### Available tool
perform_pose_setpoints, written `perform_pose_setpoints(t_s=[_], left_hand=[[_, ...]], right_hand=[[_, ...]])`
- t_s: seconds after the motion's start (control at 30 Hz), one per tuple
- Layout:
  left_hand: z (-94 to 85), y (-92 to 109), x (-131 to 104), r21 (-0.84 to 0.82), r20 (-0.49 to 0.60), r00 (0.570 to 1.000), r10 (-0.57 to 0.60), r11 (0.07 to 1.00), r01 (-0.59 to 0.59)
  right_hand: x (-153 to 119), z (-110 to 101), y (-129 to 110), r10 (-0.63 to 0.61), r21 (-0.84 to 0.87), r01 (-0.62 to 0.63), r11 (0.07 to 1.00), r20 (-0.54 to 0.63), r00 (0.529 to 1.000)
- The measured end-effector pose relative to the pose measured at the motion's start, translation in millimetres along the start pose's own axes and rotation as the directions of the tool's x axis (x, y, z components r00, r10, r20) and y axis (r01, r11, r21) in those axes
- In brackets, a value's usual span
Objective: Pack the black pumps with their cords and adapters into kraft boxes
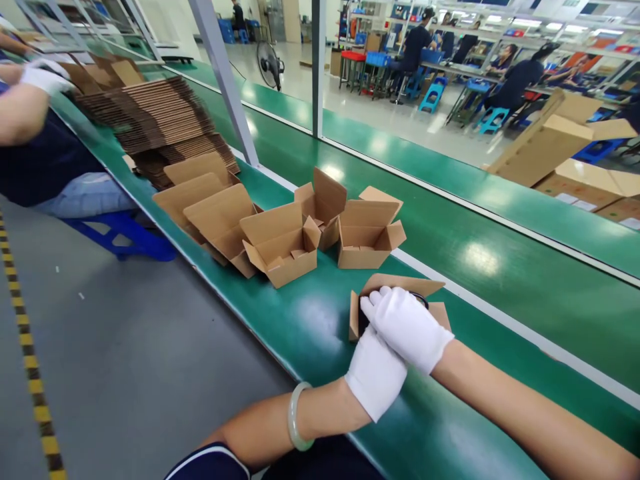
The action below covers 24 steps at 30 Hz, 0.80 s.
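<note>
On the green belt, both gloved hands, left and right, grasp an unmarked carton.

No legible text or labels anywhere.

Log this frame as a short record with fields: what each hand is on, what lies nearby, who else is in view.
left hand: gloved, at the near side of the small open carton, under the right hand
right hand: gloved, pressing on top of the carton, over a dark item
surface: green conveyor belt
nearby: open cartons in a row, flat cardboard stack
others: co-worker's gloved hand at the stack
</note>
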<state>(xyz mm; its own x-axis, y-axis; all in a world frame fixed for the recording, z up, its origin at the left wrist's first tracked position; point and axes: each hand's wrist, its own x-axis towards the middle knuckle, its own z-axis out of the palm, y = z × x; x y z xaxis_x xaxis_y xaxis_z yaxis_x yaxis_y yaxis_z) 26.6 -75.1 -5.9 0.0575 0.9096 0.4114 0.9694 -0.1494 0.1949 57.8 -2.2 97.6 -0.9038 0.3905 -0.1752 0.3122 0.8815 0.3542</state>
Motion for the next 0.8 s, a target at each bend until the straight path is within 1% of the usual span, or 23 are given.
perform_pose_setpoints(t_s=[0.03,0.07,0.1,0.13,0.17,0.2,0.23,0.27,0.3,0.33,0.4,0.47,0.5,0.53,0.6,0.7,0.77,0.8], left_hand=[[-3.2,-1.9,-0.3,0.016,-0.022,0.999,0.026,1.000,-0.026],[-6.6,-3.7,-0.6,0.036,-0.037,0.998,0.053,0.998,-0.052],[-10.0,-5.2,-0.5,0.053,-0.048,0.996,0.072,0.996,-0.069],[-13.2,-6.4,-0.2,0.061,-0.051,0.996,0.074,0.996,-0.070],[-16.0,-7.3,0.4,0.056,-0.047,0.997,0.069,0.996,-0.066],[-18.4,-7.9,1.3,0.040,-0.037,0.997,0.063,0.997,-0.061],[-20.3,-8.4,2.3,0.024,-0.034,0.997,0.068,0.997,-0.067],[-21.6,-8.9,3.3,0.016,-0.035,0.997,0.073,0.997,-0.073],[-22.5,-9.3,4.1,0.015,-0.038,0.996,0.082,0.997,-0.082],[-23.0,-9.9,4.8,0.016,-0.041,0.995,0.091,0.996,-0.091],[-22.7,-10.8,5.3,0.027,-0.051,0.994,0.098,0.995,-0.097],[-21.5,-10.9,5.3,0.039,-0.066,0.992,0.106,0.994,-0.104],[-20.6,-10.4,5.2,0.047,-0.077,0.991,0.112,0.993,-0.109],[-19.4,-9.3,5.4,0.063,-0.090,0.990,0.111,0.992,-0.106],[-16.2,-6.2,6.2,0.126,-0.123,0.989,0.086,0.989,-0.071],[-10.3,-2.8,7.5,0.216,-0.183,0.982,0.048,0.976,-0.008],[-9.5,-5.2,6.2,0.206,-0.201,0.978,0.051,0.979,-0.008],[-11.7,-8.3,4.2,0.174,-0.204,0.976,0.076,0.984,-0.041]], right_hand=[[-4.9,3.0,4.1,-0.024,0.081,0.027,0.996,-0.038,0.999],[-12.7,6.3,8.1,-0.042,0.162,0.059,0.985,-0.108,0.993],[-22.9,10.0,11.5,-0.035,0.219,0.081,0.972,-0.205,0.978],[-34.8,13.8,13.7,0.011,0.240,0.068,0.969,-0.311,0.950],[-47.3,17.7,14.4,0.084,0.228,0.011,0.974,-0.402,0.912],[-59.3,21.5,13.5,0.168,0.194,-0.085,0.977,-0.465,0.870],[-69.6,25.3,11.1,0.252,0.151,-0.203,0.967,-0.498,0.830],[-77.4,29.0,7.7,0.325,0.113,-0.312,0.943,-0.506,0.799],[-81.9,32.5,3.6,0.384,0.088,-0.395,0.915,-0.491,0.782],[-83.1,35.8,-0.6,0.434,0.081,-0.452,0.889,-0.468,0.770],[-77.2,41.1,-7.4,0.517,0.145,-0.508,0.849,-0.430,0.741],[-65.7,44.3,-11.1,0.579,0.287,-0.503,0.815,-0.383,0.720],[-60.0,45.0,-11.9,0.595,0.365,-0.480,0.798,-0.349,0.724],[-55.4,45.2,-12.3,0.600,0.434,-0.452,0.779,-0.311,0.737],[-50.0,44.1,-12.1,0.589,0.511,-0.421,0.749,-0.225,0.776],[-48.4,40.0,-9.0,0.540,0.522,-0.436,0.733,-0.058,0.840],[-46.5,36.0,-4.8,0.443,0.506,-0.411,0.758,0.063,0.894],[-44.6,33.6,-2.5,0.385,0.484,-0.394,0.781,0.124,0.915]])
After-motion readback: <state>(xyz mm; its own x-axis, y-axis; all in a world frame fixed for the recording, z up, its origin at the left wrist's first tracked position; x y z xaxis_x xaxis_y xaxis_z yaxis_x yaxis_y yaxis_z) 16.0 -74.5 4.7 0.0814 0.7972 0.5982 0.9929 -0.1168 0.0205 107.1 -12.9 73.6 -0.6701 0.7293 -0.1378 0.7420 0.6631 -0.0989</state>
